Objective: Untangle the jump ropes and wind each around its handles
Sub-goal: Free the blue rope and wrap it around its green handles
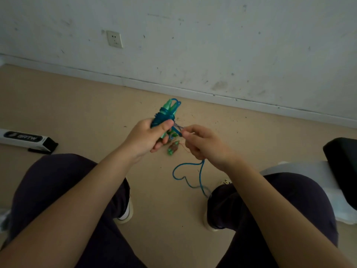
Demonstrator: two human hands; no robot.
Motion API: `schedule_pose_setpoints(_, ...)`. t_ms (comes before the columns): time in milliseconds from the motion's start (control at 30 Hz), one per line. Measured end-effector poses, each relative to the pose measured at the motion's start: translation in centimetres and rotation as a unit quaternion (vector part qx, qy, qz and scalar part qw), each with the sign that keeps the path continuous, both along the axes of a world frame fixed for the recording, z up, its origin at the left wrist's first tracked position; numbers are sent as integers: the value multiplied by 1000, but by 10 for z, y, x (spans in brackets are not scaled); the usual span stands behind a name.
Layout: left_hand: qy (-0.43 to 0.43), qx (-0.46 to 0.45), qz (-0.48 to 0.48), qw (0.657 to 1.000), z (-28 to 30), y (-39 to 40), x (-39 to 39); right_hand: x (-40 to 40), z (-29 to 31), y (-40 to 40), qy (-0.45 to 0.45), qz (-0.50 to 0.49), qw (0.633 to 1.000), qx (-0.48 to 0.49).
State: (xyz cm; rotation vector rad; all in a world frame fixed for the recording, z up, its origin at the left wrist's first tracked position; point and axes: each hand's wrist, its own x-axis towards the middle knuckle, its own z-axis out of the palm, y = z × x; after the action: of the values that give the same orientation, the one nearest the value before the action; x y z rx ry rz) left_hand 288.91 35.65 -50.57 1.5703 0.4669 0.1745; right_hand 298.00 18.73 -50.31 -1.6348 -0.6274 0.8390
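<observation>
My left hand point(147, 137) grips a pair of green handles point(167, 110) held together, with blue rope coiled around them. My right hand point(201, 144) pinches the blue rope point(178, 132) just to the right of the handles. The loose rest of the blue rope point(185, 176) hangs from my right hand and loops on the floor towards my right knee. A second jump rope point(173, 148), with green-tipped handles and a thin red cord, lies on the floor below my hands. A short striped cord shows between my hands.
I sit facing a scuffed white wall with a socket point(115, 39). A white and black box point(27, 140) lies on the floor at the left. A black and white object point(342, 167) is at the right. My shoes point(126, 213) rest on the beige floor.
</observation>
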Motion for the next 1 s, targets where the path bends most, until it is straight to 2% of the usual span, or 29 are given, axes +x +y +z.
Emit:
schedule_pose_setpoints(67, 27, 34, 7, 999, -6, -2, 0, 0, -4, 3, -86, 4, 994, -60)
schedule_pose_setpoints(167, 52, 96, 26, 994, -10, -1, 2, 1, -5, 1, -132, 19, 985, -109)
schedule_pose_setpoints(267, 75, 182, 44, 979, -9, 15, 3, 2, 6, -5, -175, 31, 982, -67)
schedule_pose_setpoints(333, 118, 202, -61, 970, -7, 19, 0, 4, 12, -7, -205, 21, 978, -7)
schedule_pose_setpoints(433, 220, 187, -311, 905, -5, 6, -5, 5, 6, -6, -332, 32, 943, -11)
schedule_pose_setpoints(500, 243, 179, -368, 879, -4, 0, -6, 4, -4, -3, -350, 47, 935, -34)
schedule_pose_setpoints(633, 177, 117, -340, 916, -5, 1, -6, 6, -9, 0, -299, 22, 954, -28)
schedule_pose_setpoints(700, 147, 113, -309, 933, -8, 0, -6, 4, -10, 1, -269, 10, 963, -31)
schedule_pose_setpoints(900, 110, 68, -247, 960, -9, -7, -5, 2, -11, 5, -244, -19, 969, -39)
schedule_pose_setpoints(1000, 91, 83, -226, 966, -8, -9, -5, 5, -11, 4, -220, -24, 973, -64)
